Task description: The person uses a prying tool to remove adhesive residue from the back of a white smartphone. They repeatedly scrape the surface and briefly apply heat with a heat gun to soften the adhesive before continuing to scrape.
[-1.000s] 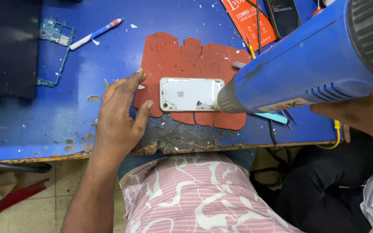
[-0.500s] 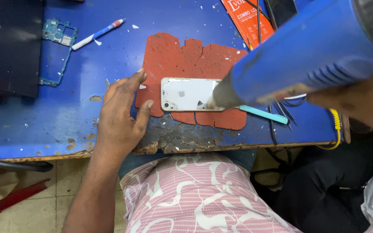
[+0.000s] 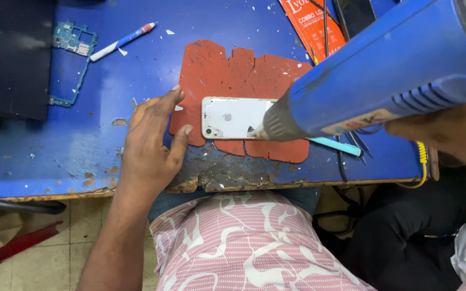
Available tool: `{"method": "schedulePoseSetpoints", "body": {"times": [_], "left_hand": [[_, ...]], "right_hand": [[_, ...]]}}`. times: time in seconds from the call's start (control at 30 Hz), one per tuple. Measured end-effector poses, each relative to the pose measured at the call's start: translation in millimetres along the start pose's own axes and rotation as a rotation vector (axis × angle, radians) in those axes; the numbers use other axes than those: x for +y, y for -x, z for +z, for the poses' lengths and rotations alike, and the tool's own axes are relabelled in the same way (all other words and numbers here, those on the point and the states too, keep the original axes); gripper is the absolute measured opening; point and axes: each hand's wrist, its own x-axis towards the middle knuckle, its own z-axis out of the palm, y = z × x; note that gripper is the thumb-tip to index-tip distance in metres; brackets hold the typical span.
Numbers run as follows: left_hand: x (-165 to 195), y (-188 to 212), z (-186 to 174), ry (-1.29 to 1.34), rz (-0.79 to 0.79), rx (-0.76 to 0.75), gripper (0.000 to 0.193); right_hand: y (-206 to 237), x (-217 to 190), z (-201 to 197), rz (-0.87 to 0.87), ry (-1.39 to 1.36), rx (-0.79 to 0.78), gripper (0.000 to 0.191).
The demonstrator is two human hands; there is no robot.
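Note:
A white phone (image 3: 233, 117) lies back up on a torn red mat (image 3: 227, 75) on the blue workbench (image 3: 39, 156). My right hand (image 3: 449, 134) grips a large blue heat gun (image 3: 395, 75), whose dark nozzle points at the phone's right end and hides it. My left hand (image 3: 152, 145) rests flat on the bench just left of the phone, fingers spread, thumb on the mat's edge, holding nothing.
A green circuit board frame (image 3: 74, 51) and a blue-white pen (image 3: 122, 40) lie at the back left beside a dark panel (image 3: 6, 59). An orange package (image 3: 311, 24), cables, a teal tool (image 3: 335, 144) and tweezers sit at right. The bench's front edge is chipped.
The heat gun has shifted slightly along the phone's right end, and the view has moved a little. My left hand stays in place.

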Motion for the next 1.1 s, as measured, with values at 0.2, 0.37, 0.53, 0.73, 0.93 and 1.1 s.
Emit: {"method": "schedulePoseSetpoints", "body": {"times": [0.2, 0.37, 0.53, 0.73, 0.93, 1.1], "left_hand": [[-1, 0, 1, -0.021, 0.003, -0.004, 0.063], [-2, 1, 0, -0.022, 0.005, -0.014, 0.063], [-1, 1, 0, -0.02, -0.005, -0.025, 0.063], [-1, -1, -1, -0.015, 0.018, -0.011, 0.062], [-2, 2, 0, -0.027, -0.008, -0.007, 0.06], [-2, -1, 0, -0.022, 0.033, 0.001, 0.06]], "right_hand": [[8, 0, -3, 0.004, -0.003, 0.008, 0.058], [12, 5, -4, 0.011, -0.003, 0.017, 0.059], [4, 9, -4, 0.005, 0.001, 0.022, 0.059], [-5, 14, -8, 0.004, 0.007, 0.029, 0.06], [5, 16, -11, 0.016, 0.008, 0.028, 0.061], [36, 15, -9, 0.044, -0.024, 0.045, 0.061]]}}
